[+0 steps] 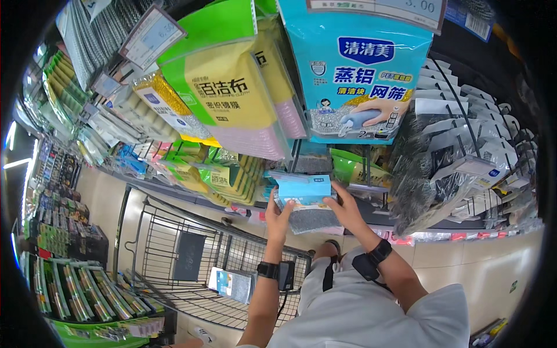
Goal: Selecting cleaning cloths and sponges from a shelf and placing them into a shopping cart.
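Observation:
Both hands hold a packet of grey scouring pads [311, 219] with a light-blue header, in front of the lower shelf hooks. My left hand [277, 219] grips its left edge, thumb on the front. On the right edge, my right hand [347, 210] closes with its thumb at the blue band. The packet's back and most of the fingers behind it are hidden. Just above it hangs a large blue packet of cleaning pads [322, 113]. To its left are yellow-green packets of scouring cloths [226, 95].
A wire shopping cart [148, 248] stands at my left, with packets of grey pads [233, 285] inside. Dark mesh goods in clear bags [452, 152] hang at right. Lower left is a display of boxed goods [78, 291]. Another person's white shoe [203, 335] shows below the cart.

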The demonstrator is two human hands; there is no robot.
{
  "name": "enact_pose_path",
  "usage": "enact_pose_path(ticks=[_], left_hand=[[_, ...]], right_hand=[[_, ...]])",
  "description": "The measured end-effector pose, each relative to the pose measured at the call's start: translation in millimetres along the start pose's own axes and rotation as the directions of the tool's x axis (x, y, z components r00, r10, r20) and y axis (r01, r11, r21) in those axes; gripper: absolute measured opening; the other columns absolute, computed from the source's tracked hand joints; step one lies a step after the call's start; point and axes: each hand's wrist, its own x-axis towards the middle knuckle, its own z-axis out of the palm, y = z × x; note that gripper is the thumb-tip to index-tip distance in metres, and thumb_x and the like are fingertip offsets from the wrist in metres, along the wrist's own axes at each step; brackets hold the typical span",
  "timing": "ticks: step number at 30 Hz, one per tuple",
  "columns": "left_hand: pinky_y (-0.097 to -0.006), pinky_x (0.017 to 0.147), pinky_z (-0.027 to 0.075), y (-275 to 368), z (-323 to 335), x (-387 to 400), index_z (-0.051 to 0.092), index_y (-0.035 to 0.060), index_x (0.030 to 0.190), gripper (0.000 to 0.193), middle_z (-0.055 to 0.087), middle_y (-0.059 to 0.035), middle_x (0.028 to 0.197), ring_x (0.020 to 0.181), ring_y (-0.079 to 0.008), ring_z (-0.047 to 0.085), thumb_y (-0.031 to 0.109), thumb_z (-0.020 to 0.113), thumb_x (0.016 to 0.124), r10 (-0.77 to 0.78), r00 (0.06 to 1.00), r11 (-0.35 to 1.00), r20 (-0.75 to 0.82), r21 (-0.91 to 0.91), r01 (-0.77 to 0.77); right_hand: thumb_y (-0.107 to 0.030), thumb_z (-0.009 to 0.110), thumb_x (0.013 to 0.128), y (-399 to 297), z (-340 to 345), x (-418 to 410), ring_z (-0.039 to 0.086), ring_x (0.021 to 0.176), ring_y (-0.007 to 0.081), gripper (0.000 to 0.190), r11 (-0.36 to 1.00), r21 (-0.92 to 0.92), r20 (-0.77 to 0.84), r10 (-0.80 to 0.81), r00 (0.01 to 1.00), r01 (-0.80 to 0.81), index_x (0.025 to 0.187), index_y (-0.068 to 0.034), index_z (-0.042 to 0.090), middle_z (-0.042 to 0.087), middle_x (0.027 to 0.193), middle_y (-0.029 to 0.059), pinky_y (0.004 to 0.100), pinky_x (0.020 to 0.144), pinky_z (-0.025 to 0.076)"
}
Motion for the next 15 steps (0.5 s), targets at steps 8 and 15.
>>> enact_pose_path(ticks=[8,15], left_hand=[[-0.0249,0.081,0.035,8,-2,2,0.031,-0.0041,0.119,0.052,0.046,-0.0102,0.107,0.095,-0.0148,0.044,0.008,0.056,0.075,0.001,0.998,1.000,-0.056,-0.020,-0.002],[-0.0244,0.080,0.036,19,1,9,0.034,-0.0038,0.117,0.048,0.048,-0.0089,0.104,0.093,-0.0136,0.046,0.008,0.055,0.076,0.018,1.000,1.000,-0.025,0.014,-0.018]], right_hand=[[-0.023,0.053,0.079,-8,2,7,0.036,0.113,0.0277,0.051,0.999,0.038,0.083,-0.038,0.996,0.035,0.118,0.003,0.035,0.038,0.119,0.0223,0.0308,0.091,0.029],[-0.025,0.051,0.079,-11,5,14,0.036,0.113,0.0276,0.051,0.985,0.038,0.018,-0.169,0.985,0.169,0.118,0.004,0.034,0.038,0.120,0.0223,0.0307,0.090,0.029]])
